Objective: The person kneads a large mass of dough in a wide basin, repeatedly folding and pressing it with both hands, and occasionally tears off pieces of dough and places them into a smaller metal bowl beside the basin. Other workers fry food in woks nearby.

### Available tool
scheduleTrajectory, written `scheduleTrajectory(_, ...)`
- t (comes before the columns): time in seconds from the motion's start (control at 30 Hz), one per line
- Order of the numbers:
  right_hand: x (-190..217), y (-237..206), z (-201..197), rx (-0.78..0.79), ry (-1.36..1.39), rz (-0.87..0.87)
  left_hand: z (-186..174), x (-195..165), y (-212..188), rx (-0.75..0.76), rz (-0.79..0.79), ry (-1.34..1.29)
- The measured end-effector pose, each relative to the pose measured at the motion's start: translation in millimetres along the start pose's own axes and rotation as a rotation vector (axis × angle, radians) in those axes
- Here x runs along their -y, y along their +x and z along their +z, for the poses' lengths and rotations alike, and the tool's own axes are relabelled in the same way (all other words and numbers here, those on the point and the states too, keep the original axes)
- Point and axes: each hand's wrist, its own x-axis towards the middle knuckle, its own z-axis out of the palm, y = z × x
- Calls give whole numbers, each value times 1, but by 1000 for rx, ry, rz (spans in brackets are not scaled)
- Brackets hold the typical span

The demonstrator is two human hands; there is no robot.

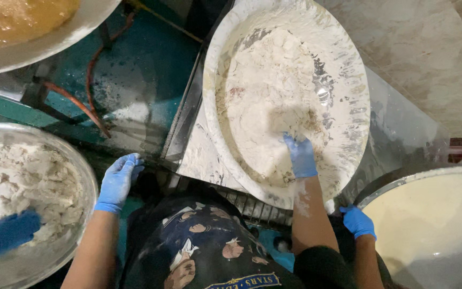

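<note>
A blue-gloved right hand presses open-fingered into flour heaped in a large flour-caked metal basin, gripping nothing that shows. The gloved left hand hangs loose and empty over the worktop's dusted edge. At far left, another worker's gloved hand reaches into a bowl of floured pieces; a third gloved hand touches a pale batter tub.

metal counter — floured | large flour bowl on it
</note>
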Motion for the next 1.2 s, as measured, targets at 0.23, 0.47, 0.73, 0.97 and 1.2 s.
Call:
scheduleTrajectory(0.23,4,-5,-35,157,-715,-596,57,-49,-25,141,252,84)
scheduleTrajectory(0.47,114,-32,39,293,210,-108,133,-114,-71,587,60,-237)
scheduleTrajectory(0.73,203,-103,217,819,93,-281,87,-99,-73,227,-87,-740)
scheduleTrajectory(0.97,180,-86,230,689,-473,-1123,-27,-50,-68,-62,215,-787)
scheduleTrajectory(1.2,106,-19,135,343,122,-99,-157,-18,-62,-640,210,-648)
